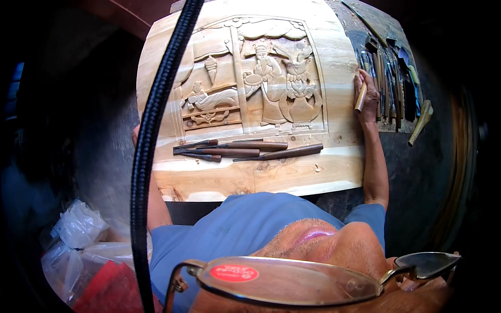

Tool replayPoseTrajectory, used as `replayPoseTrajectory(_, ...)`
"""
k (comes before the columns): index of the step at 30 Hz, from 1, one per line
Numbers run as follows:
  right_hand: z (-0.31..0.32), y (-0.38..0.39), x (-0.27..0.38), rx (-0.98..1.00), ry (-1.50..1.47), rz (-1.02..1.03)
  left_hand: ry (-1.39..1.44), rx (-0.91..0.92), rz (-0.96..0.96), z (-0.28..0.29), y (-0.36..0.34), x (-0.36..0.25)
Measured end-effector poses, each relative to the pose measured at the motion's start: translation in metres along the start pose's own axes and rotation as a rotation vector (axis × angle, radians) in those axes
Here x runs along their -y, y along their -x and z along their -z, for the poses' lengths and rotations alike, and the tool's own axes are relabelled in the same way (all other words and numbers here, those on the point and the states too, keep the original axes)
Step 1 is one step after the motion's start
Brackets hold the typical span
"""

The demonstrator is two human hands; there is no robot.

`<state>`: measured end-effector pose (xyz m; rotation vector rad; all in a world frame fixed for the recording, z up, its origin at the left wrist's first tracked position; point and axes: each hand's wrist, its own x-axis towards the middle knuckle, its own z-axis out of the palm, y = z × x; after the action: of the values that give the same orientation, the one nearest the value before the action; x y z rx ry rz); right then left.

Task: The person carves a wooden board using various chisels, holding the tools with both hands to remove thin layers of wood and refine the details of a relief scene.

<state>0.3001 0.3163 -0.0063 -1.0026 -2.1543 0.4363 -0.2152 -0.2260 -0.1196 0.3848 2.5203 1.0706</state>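
A pale wooden panel (292,180) carved in relief with robed figures and a vase lies before me. At its right edge my right hand (370,99) is closed around a pale wooden tool handle (360,97); the tool's other end is hidden. My left hand (136,134) is at the panel's left edge, mostly covered by a black braided cord, so its fingers do not show. Several carving chisels with dark wooden handles (224,152) lie in a group on the panel's near part. Another chisel (292,152) rests just right of them.
Right of the panel, a dark bench (360,31) bears many chisels (386,88) side by side. A pale wooden mallet-like piece (421,121) lies at its right edge. The black cord (151,125) crosses the view on the left. Clear plastic bags (81,229) are at lower left.
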Motion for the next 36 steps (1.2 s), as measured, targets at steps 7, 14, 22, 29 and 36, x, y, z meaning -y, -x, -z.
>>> replayPoseTrajectory(7, 0.008, 0.004, 0.007, 0.030, 0.072, -0.061, -0.177, -0.191, -0.111, -0.015, 0.034, -0.012)
replayPoseTrajectory(14, 0.013, 0.005, -0.001, 0.012, 0.078, -0.036, 0.085, -0.121, -0.062, -0.033, 0.029, -0.024)
replayPoseTrajectory(22, -0.001, 0.000, -0.003, -0.019, 0.069, 0.043, 0.101, -0.112, -0.042, -0.014, 0.023, -0.024)
replayPoseTrajectory(29, -0.002, 0.000, -0.004, -0.018, 0.126, 0.058, 0.168, -0.048, 0.014, -0.013, 0.038, -0.050)
replayPoseTrajectory(36, -0.004, -0.005, -0.003, -0.017, 0.182, 0.066, 0.070, -0.083, 0.062, -0.015, 0.030, -0.043)
